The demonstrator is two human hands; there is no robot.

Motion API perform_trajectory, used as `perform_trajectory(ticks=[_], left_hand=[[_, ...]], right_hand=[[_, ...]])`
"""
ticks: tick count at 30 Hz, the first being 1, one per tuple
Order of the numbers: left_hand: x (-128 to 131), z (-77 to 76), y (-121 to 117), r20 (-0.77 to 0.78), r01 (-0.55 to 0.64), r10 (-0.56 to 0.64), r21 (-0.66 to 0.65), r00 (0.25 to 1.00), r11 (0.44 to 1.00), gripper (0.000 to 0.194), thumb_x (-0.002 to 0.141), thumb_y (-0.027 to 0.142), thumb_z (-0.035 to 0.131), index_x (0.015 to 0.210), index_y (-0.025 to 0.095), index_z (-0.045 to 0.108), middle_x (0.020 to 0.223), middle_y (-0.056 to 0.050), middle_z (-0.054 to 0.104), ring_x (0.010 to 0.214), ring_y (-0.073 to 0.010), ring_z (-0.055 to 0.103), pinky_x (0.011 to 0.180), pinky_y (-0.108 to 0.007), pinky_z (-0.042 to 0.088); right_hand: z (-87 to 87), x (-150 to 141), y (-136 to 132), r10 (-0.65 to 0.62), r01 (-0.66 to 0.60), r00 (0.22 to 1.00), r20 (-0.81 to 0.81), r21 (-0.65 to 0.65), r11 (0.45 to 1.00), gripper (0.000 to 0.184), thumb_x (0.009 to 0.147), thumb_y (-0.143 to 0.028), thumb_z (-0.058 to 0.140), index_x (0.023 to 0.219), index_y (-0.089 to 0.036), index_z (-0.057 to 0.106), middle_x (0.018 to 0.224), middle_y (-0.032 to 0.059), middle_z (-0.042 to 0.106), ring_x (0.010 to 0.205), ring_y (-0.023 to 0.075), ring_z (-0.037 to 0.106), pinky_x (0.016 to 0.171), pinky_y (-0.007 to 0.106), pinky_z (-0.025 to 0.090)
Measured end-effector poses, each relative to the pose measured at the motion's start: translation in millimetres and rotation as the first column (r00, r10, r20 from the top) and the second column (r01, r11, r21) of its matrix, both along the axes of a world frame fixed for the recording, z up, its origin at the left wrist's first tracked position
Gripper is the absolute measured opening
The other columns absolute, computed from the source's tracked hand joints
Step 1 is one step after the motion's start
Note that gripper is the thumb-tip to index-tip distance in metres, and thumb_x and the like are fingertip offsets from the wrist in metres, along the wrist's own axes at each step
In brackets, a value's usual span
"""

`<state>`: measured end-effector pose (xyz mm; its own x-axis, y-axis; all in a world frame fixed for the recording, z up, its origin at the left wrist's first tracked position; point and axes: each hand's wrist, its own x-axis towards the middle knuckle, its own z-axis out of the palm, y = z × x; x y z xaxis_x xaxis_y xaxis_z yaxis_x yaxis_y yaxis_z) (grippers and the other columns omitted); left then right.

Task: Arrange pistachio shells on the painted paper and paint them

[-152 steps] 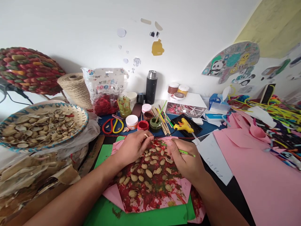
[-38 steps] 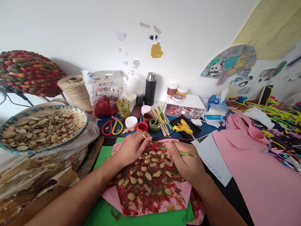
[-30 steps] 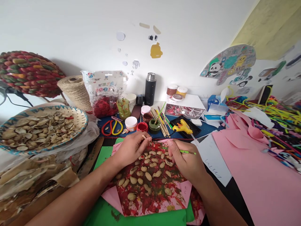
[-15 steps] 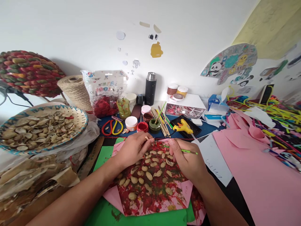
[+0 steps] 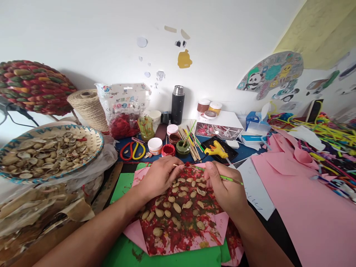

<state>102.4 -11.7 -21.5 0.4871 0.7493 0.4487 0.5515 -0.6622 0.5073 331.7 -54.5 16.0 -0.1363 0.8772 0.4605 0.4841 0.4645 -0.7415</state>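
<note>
My right hand (image 5: pixel 226 185) is closed in a pinch around a green paintbrush (image 5: pixel 230 180), whose front end slants left toward my other hand. My left hand (image 5: pixel 162 175) is closed too, fingertips pinching what looks like a thin pale stick (image 5: pixel 175 165); its far end is hard to make out. A small dark red spot (image 5: pixel 188 164) shows just beyond these fingertips. Below both hands, several unpainted peanuts (image 5: pixel 177 207) lie on a paint-smeared pink sheet (image 5: pixel 191 244). Open pots of red paint (image 5: pixel 168 150) and green paint (image 5: pixel 183 148) stand just beyond the hands.
A basket of shells (image 5: pixel 94 138) stands left, near a twine spool (image 5: pixel 86 104). Scissors (image 5: pixel 132 151), a black flask (image 5: pixel 178 105) and a yellow glue gun (image 5: pixel 216 150) are at the back. Pink paper (image 5: pixel 311 207) covers the right, beside piled pipe cleaners (image 5: pixel 330 133).
My right hand has moved a little to the right, drawing the paintbrush away from my left fingertips. A dark red spot now shows between the hands. My left hand has barely moved.
</note>
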Motion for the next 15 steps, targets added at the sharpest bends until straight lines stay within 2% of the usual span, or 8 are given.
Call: perform_trajectory(ticks=[8,15], left_hand=[[-0.2,0.3,-0.4,0.001,-0.004,0.004,-0.007,1.0,1.0,0.028,0.113,0.034,0.045,0.101,0.021,0.067,0.093,-0.005,0.075,0.085,-0.0195,0.07,0.079,-0.03,0.052],[-0.9,-1.8,1.0,-0.01,-0.012,0.012,-0.006,1.0,1.0,0.028,0.112,0.033,0.046,0.101,0.02,0.067,0.092,-0.005,0.075,0.085,-0.0196,0.07,0.079,-0.03,0.052]], right_hand=[[-3.6,-2.4,2.7,-0.006,0.016,0.986,0.166,-0.057,0.998,0.05,0.114,-0.041,0.046,0.067,-0.023,0.048,0.061,-0.0015,0.054,0.057,0.0152,0.054,0.061,0.03,0.037],[-5.4,4.7,3.4,-0.094,0.095,0.984,0.15,0.005,0.995,0.055,0.114,-0.043,0.045,0.063,-0.023,0.048,0.054,-0.0032,0.047,0.05,0.0138,0.046,0.056,0.031,0.032]])
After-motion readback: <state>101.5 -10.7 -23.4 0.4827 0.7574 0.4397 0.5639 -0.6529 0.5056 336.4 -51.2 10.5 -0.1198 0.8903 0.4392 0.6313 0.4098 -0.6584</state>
